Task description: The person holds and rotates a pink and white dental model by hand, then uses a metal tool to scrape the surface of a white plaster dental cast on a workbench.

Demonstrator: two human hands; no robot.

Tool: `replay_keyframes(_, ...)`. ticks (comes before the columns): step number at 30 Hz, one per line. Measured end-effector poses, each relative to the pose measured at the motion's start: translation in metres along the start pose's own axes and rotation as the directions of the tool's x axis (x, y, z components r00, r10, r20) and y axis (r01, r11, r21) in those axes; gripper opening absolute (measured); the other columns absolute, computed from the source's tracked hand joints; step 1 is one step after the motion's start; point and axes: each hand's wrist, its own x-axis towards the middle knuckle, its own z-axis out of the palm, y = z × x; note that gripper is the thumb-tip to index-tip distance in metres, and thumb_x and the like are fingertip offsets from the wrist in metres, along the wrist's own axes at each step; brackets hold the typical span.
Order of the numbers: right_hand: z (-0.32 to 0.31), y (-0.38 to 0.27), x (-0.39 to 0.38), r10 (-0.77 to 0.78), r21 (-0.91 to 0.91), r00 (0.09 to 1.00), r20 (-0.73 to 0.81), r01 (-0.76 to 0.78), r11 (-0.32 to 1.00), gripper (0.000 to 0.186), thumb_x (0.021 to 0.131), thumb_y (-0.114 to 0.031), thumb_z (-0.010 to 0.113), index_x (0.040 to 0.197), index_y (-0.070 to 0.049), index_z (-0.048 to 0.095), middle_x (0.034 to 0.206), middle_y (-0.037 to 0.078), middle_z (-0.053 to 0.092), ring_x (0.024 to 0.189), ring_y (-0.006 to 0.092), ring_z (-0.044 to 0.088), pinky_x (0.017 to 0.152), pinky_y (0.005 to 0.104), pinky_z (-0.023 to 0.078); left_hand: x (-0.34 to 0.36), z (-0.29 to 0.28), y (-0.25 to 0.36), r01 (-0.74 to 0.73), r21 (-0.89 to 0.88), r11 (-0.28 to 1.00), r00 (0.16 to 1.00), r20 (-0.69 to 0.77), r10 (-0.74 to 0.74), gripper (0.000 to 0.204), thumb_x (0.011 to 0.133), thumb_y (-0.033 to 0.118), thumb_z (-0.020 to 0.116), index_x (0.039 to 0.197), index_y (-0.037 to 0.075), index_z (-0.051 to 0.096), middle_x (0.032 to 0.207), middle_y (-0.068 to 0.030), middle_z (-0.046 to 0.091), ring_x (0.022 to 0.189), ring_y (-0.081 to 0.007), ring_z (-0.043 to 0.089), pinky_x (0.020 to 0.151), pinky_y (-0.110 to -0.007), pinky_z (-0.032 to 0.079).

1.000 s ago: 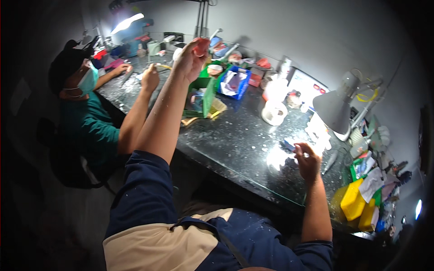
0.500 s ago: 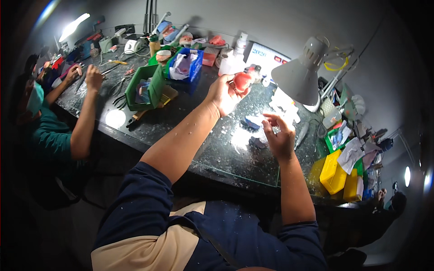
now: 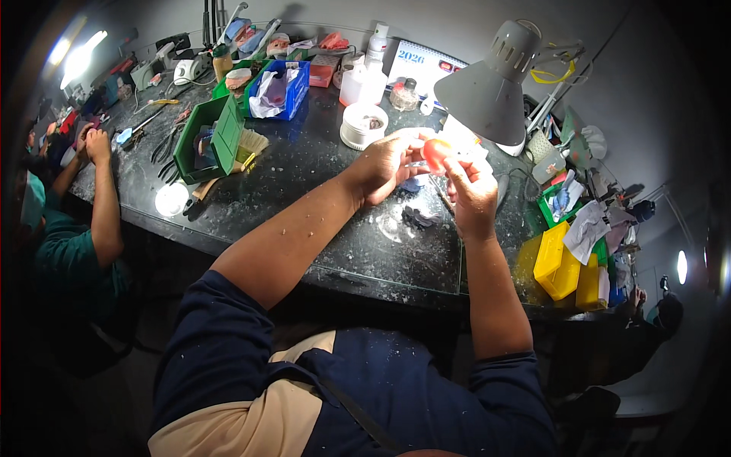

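A shiny red piece (image 3: 436, 154) is up in the air between your two hands, over the worktop (image 3: 304, 160). Your right hand (image 3: 474, 198) pinches it from the right, with the thumb and fingers pressed on it. Your left hand (image 3: 384, 169) is on its other side, with the fingers bent and the tips at its edge. Under your hands, a dark lump (image 3: 421, 217) sits on the worktop. A big grey lamp (image 3: 487, 99) hangs just past your right hand. Behind your left hand stands a round white pot (image 3: 358, 138). Farther left you have a blue bin (image 3: 298, 91) with white stuff in it, and a green bin (image 3: 226, 148) nearer to you. A brush (image 3: 251, 145) lies beside the green bin. Over on your right is a yellow bin (image 3: 550, 259). A person in a green shirt (image 3: 57, 244) is at your far left.
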Motion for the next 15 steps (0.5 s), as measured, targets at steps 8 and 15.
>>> replay_keyframes(8, -0.015, 0.012, 0.007, -0.196, -0.253, 0.979, -0.062, 0.175, 0.952, 0.017, 0.108, -0.013, 0.077, 0.119, 0.000, 0.076, 0.089, 0.000, 0.072, 0.065, 0.0025, 0.052, 0.059, 0.0198, 0.041, -0.020, 0.012, 0.018, -0.312, 0.907, 0.284, 0.910, 0.200, 0.362, 0.056, 0.098, 0.021, 0.071, 0.153, 0.011, 0.063, 0.107, -0.0113, 0.074, 0.098, -0.0244, 0.075, 0.086, -0.040, 0.059)
replay_keyframes(15, -0.006, 0.012, 0.004, -0.232, -0.352, 0.972, -0.046, 0.201, 0.914, 0.019, 0.106, -0.012, 0.079, 0.115, 0.004, 0.076, 0.092, 0.004, 0.078, 0.077, 0.0063, 0.066, 0.069, 0.0232, 0.051, -0.022, 0.010, 0.013, -0.266, 0.964, 0.022, 0.926, 0.249, 0.284, 0.062, 0.097, 0.025, 0.072, 0.159, 0.024, 0.066, 0.090, -0.0133, 0.076, 0.080, -0.0334, 0.076, 0.078, -0.045, 0.062)
